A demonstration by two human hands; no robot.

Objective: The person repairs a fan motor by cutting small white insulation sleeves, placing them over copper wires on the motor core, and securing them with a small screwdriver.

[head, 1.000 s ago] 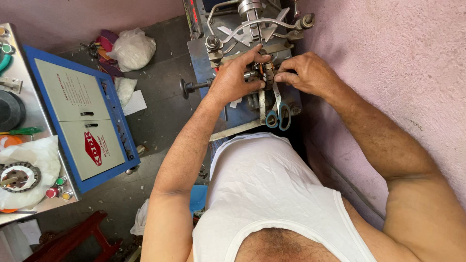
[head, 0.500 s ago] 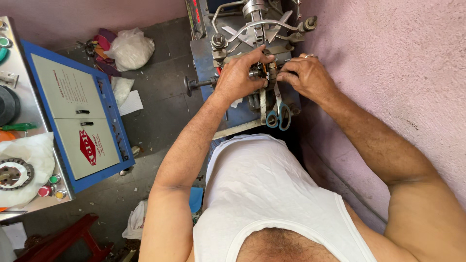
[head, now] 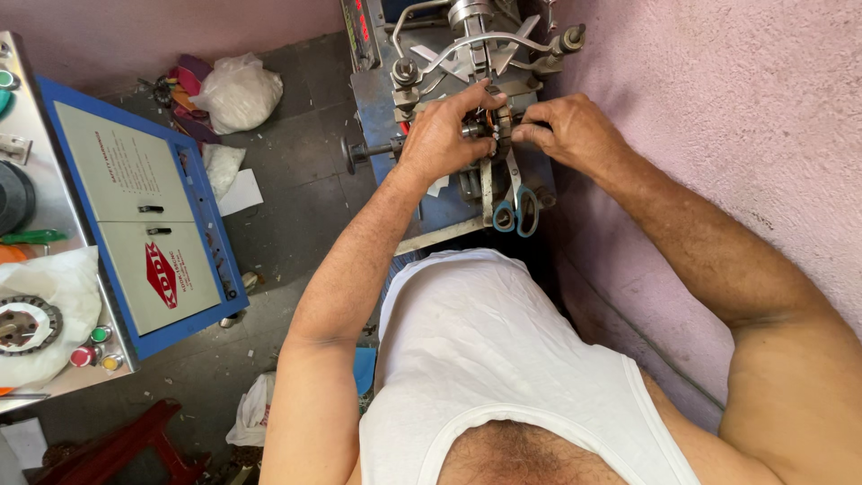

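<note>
Small round metal part (head: 492, 126), axis crosswise, pinched between left hand (head: 444, 135) and right hand (head: 570, 130).

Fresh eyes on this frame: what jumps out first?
Both hands meet at the top centre: the left hand and right hand pinch a small metal part on a blue machine against the pink wall. Blue-handled scissors hang just below them. At far left stands a blue cabinet with grey door panels.
</note>
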